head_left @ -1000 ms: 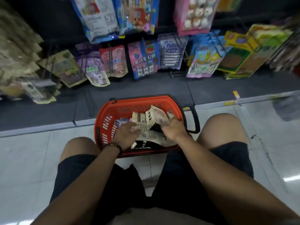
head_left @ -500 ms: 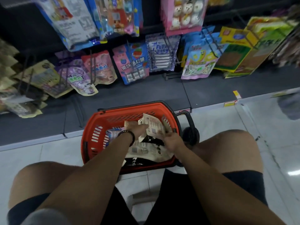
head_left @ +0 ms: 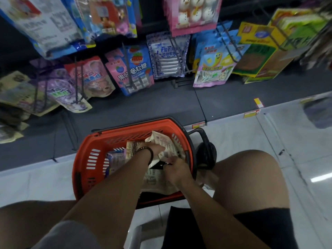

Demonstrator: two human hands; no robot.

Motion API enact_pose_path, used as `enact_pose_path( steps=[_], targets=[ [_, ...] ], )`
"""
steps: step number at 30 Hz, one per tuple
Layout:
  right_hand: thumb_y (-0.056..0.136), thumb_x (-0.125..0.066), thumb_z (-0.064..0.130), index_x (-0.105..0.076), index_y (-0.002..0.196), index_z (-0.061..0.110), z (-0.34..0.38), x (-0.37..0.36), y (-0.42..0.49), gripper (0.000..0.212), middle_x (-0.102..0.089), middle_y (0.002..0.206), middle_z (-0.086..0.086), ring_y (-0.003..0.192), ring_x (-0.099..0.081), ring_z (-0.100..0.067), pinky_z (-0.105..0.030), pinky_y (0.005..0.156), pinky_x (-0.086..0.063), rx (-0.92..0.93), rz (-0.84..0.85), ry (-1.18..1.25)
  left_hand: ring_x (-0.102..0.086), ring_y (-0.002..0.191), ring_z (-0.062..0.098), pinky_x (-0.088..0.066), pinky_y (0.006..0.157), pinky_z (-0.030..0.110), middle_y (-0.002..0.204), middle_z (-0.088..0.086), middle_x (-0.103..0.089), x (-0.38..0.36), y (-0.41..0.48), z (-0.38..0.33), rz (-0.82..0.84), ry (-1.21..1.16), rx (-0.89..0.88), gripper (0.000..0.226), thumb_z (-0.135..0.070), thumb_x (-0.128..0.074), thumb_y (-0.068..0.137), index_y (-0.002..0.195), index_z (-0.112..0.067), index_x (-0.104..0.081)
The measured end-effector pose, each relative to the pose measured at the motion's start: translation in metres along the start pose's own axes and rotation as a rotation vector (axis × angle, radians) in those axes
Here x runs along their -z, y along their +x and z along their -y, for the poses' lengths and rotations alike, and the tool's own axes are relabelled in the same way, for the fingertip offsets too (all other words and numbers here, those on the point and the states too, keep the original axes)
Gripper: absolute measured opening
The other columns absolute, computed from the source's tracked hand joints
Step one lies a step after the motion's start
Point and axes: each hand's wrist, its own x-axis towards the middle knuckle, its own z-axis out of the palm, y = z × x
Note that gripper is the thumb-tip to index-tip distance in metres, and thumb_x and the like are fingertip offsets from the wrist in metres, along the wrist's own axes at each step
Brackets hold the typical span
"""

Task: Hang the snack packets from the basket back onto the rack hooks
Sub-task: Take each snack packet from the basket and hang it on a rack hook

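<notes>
An orange plastic basket stands on the floor between my knees, holding several snack packets. My left hand reaches across into its far right part and grips a beige packet with red print, tilted up above the pile. My right hand is low in the basket just beside it, fingers curled on a black and white packet. More beige packets lie under my arms, and a purple-printed one lies at the left. The rack with hanging packets on hooks rises behind the basket.
Rows of pink, blue, purple and yellow packets hang low on the rack, above a dark base shelf. The basket's black handle and wheel stick out at its right. White tiled floor lies to both sides. My bare knees flank the basket.
My left hand has reached further right across the basket onto the raised beige packet. My right hand has dropped lower onto the black packet. The view has moved closer to the rack.
</notes>
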Motion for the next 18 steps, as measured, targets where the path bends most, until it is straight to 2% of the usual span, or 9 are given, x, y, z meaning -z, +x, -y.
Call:
enact_pose_path(
  steps=[4, 7, 10, 12, 13, 15, 16, 17, 18],
  targets=[
    [0.106, -0.056, 0.021, -0.072, 0.133, 0.018, 0.003, 0.0, -0.002, 0.032, -0.072, 0.136, -0.011, 0.129, -0.066, -0.031, -0.036, 0.107, -0.053, -0.014, 0.0, 0.017, -0.066, 0.129, 0.03, -0.056, 0.109, 0.043, 0.144, 0.012, -0.065, 0.011, -0.012, 0.01, -0.098, 0.077, -0.05, 0.054, -0.032, -0.073, 0.099, 0.147, -0.012, -0.06],
    [0.105, -0.059, 0.026, -0.071, 0.114, 0.02, 0.005, 0.001, -0.009, 0.017, -0.073, 0.131, -0.018, 0.122, -0.069, -0.036, -0.038, 0.097, -0.056, -0.037, -0.013, -0.006, -0.072, 0.116, 0.029, -0.061, 0.102, 0.044, 0.129, 0.012, -0.074, 0.018, -0.027, 0.027, -0.149, -0.021, -0.067, 0.036, -0.03, -0.073, 0.098, 0.129, -0.011, -0.069],
    [0.1, -0.065, 0.039, -0.062, 0.13, 0.008, 0.009, 0.003, -0.016, 0.043, -0.071, 0.13, -0.015, 0.12, -0.068, -0.034, -0.032, 0.086, -0.052, -0.058, -0.017, -0.042, -0.072, 0.113, 0.027, -0.057, 0.105, 0.04, 0.12, 0.01, -0.077, 0.028, -0.046, 0.053, -0.239, -0.282, -0.094, 0.012, -0.022, -0.078, 0.096, 0.098, -0.015, -0.069],
    [0.096, -0.071, 0.045, -0.057, 0.135, 0.006, 0.014, 0.006, -0.022, 0.056, -0.07, 0.132, -0.013, 0.122, -0.067, -0.033, -0.034, 0.091, -0.054, -0.061, -0.044, -0.026, -0.066, 0.122, 0.029, -0.051, 0.108, 0.036, 0.116, 0.008, -0.075, 0.039, -0.067, 0.073, -0.242, -0.497, -0.091, 0.014, -0.021, -0.078, 0.097, 0.102, -0.012, -0.068],
    [0.093, -0.075, 0.046, -0.056, 0.135, 0.007, 0.017, 0.008, -0.025, 0.061, -0.07, 0.131, -0.012, 0.121, -0.068, -0.033, -0.036, 0.095, -0.056, -0.063, -0.064, 0.004, -0.067, 0.124, 0.035, -0.053, 0.109, 0.043, 0.119, 0.011, -0.075, 0.045, -0.077, 0.083, -0.245, -0.552, -0.087, 0.025, -0.023, -0.08, 0.096, 0.114, -0.008, -0.07],
    [0.088, -0.082, 0.044, -0.059, 0.133, 0.006, 0.023, 0.008, -0.033, 0.063, -0.073, 0.124, -0.011, 0.114, -0.071, -0.032, -0.038, 0.095, -0.06, -0.073, -0.123, 0.097, -0.072, 0.105, 0.046, -0.06, 0.095, 0.056, 0.122, 0.026, -0.075, 0.057, -0.097, 0.1, -0.269, -0.617, -0.103, 0.038, -0.026, -0.083, 0.093, 0.12, -0.003, -0.069],
    [0.087, -0.083, 0.038, -0.062, 0.131, 0.005, 0.027, 0.008, -0.037, 0.06, -0.075, 0.121, -0.012, 0.11, -0.073, -0.033, -0.04, 0.094, -0.062, -0.08, -0.147, 0.162, -0.073, 0.093, 0.044, -0.06, 0.086, 0.053, 0.118, 0.03, -0.075, 0.062, -0.106, 0.106, -0.278, -0.679, -0.119, 0.035, -0.025, -0.084, 0.093, 0.115, -0.002, -0.069],
    [0.087, -0.082, 0.032, -0.065, 0.128, 0.003, 0.03, 0.007, -0.039, 0.054, -0.076, 0.116, -0.014, 0.103, -0.076, -0.033, -0.039, 0.088, -0.065, -0.082, -0.165, 0.24, -0.075, 0.087, 0.043, -0.062, 0.083, 0.055, 0.111, 0.03, -0.077, 0.065, -0.114, 0.113, -0.273, -0.745, -0.14, 0.032, -0.023, -0.084, 0.093, 0.11, -0.002, -0.068],
    [0.087, -0.082, 0.025, -0.069, 0.122, 0.002, 0.035, 0.008, -0.042, 0.044, -0.078, 0.108, -0.014, 0.09, -0.078, -0.03, -0.035, 0.072, -0.066, -0.076, -0.182, 0.329, -0.076, 0.083, 0.041, -0.063, 0.078, 0.053, 0.105, 0.027, -0.078, 0.068, -0.125, 0.116, -0.259, -0.814, -0.16, 0.03, -0.022, -0.084, 0.093, 0.108, -0.002, -0.067]
  ],
)
